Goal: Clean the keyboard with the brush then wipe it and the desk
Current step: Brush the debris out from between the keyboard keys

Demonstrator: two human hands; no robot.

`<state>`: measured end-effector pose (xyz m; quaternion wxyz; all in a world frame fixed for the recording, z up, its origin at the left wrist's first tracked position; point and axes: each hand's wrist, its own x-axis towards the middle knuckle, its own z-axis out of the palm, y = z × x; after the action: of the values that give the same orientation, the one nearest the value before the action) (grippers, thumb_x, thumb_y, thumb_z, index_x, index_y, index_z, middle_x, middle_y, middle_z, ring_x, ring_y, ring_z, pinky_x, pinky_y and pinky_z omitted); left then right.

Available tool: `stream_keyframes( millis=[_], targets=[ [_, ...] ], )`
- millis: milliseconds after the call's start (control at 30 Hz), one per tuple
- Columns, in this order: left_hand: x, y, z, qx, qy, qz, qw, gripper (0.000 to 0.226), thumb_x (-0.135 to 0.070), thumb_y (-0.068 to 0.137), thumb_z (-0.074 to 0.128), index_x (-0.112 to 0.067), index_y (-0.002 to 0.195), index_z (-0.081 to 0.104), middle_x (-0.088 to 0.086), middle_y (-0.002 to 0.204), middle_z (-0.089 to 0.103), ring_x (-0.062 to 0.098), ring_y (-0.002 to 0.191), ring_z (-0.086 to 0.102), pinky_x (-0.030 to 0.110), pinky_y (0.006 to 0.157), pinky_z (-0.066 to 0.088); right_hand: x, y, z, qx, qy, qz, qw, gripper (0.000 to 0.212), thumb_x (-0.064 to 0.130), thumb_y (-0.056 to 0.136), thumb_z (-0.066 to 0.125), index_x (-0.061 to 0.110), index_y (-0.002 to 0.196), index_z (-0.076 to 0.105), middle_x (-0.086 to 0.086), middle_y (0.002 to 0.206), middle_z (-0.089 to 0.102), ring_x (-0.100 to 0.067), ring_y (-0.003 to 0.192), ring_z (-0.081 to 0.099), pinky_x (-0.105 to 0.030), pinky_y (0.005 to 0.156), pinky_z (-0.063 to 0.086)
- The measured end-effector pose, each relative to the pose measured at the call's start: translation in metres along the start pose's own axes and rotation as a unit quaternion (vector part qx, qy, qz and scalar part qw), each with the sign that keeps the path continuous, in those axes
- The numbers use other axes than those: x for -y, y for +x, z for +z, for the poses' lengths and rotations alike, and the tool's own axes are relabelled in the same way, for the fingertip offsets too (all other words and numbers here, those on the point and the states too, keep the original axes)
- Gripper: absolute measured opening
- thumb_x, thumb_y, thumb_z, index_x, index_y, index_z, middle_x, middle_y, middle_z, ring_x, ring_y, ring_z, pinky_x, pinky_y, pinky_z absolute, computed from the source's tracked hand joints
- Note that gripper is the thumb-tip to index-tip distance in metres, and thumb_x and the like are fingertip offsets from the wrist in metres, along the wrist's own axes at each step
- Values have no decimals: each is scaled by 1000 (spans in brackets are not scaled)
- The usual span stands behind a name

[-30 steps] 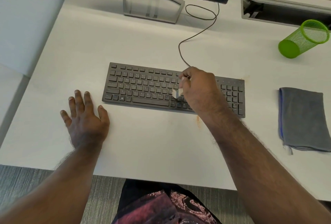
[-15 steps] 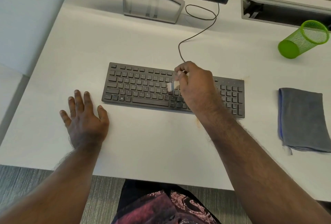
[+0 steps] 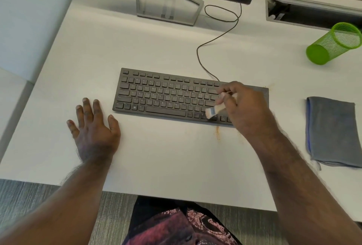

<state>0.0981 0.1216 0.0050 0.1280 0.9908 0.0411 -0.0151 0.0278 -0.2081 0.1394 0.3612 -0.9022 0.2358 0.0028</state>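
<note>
A black keyboard [image 3: 166, 96] lies in the middle of the white desk [image 3: 156, 45]. My right hand [image 3: 244, 107] grips a small pale brush [image 3: 214, 110] over the keyboard's right half, bristles down on the bottom row of keys. The hand hides the number pad. My left hand [image 3: 92, 129] rests flat on the desk just left of the keyboard, fingers spread. A folded grey cloth [image 3: 333, 131] lies on the desk at the right. An orange-brown stain [image 3: 217, 132] marks the desk in front of the keyboard.
A monitor on a grey stand [image 3: 168, 8] sits at the back, its cable [image 3: 207, 49] looping to the keyboard. A green mesh pen cup [image 3: 333, 45] lies tipped at the far right, behind it an open cable slot [image 3: 313, 12]. My lap shows below the desk's front edge.
My right hand has swept the brush from the keyboard's middle rows toward me and to the right, down to the bottom row. My left hand has stayed put.
</note>
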Motion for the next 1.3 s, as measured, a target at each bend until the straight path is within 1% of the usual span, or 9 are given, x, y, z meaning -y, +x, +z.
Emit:
stream_keyframes(
  millis=[100, 200, 300, 467, 633, 833, 1067, 1200, 1300],
  targets=[
    [1, 0, 0, -2, 1, 0, 1000, 72, -46, 96, 27, -16, 161, 23, 6, 171, 11, 27, 158, 8, 55, 126, 2, -2, -9, -2, -6, 29, -20, 999, 14, 22, 100, 53, 29, 103, 65, 15, 88, 72, -6, 75, 68, -25, 67, 54],
    [1, 0, 1, -1, -1, 0, 1000, 72, -46, 96, 26, -15, 161, 23, 6, 171, 12, 27, 158, 8, 56, 126, 2, -14, -16, -2, 11, -23, -20, 999, 14, 24, 98, 55, 32, 100, 66, 14, 88, 71, 3, 72, 61, -18, 62, 48],
    [1, 0, 1, -2, 1, 0, 1000, 72, -46, 96, 26, -15, 161, 23, 7, 171, 12, 28, 158, 8, 56, 126, 3, -30, -14, -20, -43, -59, 21, 997, 15, 24, 98, 55, 31, 101, 68, 13, 86, 70, 3, 59, 54, -15, 52, 37],
    [2, 0, 1, -4, -4, 2, 1000, 72, -45, 95, 27, -15, 161, 25, 7, 171, 13, 28, 157, 9, 56, 126, 3, -45, -5, -38, -130, 8, 18, 991, 13, 27, 98, 55, 31, 101, 67, 11, 94, 71, -7, 78, 64, -23, 61, 49],
    [2, 0, 1, -6, -9, 1, 1000, 72, -45, 95, 28, -14, 160, 27, 8, 170, 15, 29, 157, 11, 57, 125, 3, -52, -3, -34, -96, -11, 11, 995, 14, 23, 98, 56, 27, 100, 69, 17, 90, 66, 3, 79, 60, -3, 62, 40],
    [2, 0, 1, -2, -5, 3, 1000, 73, -45, 95, 27, -13, 160, 26, 9, 170, 15, 30, 157, 11, 57, 125, 3, -85, -12, -53, -119, -26, 106, 987, 13, 34, 96, 55, 29, 98, 66, 5, 89, 72, -19, 72, 69, -43, 72, 59],
    [1, -1, -2, 20, -2, 4, 1000, 74, -46, 96, 24, -13, 161, 22, 9, 171, 11, 30, 157, 7, 57, 125, 0, -92, -35, -71, -128, -7, 178, 976, 24, 48, 90, 50, 30, 87, 66, 2, 84, 73, -25, 74, 69, -51, 75, 59],
    [1, -1, -4, 31, -4, 6, 999, 74, -46, 96, 23, -12, 161, 21, 10, 171, 10, 31, 157, 6, 58, 125, 0, -71, -49, -58, -141, -7, 118, 983, 27, 39, 97, 54, 19, 103, 70, 2, 83, 72, -20, 76, 69, -39, 72, 58],
    [2, 0, -5, 39, -2, 10, 999, 75, -47, 96, 22, -12, 162, 19, 10, 171, 8, 31, 157, 5, 59, 125, 0, -61, -57, -40, -118, -59, 91, 987, 25, 32, 99, 54, 16, 110, 70, -3, 88, 72, -22, 82, 67, -25, 66, 44]
  ],
)
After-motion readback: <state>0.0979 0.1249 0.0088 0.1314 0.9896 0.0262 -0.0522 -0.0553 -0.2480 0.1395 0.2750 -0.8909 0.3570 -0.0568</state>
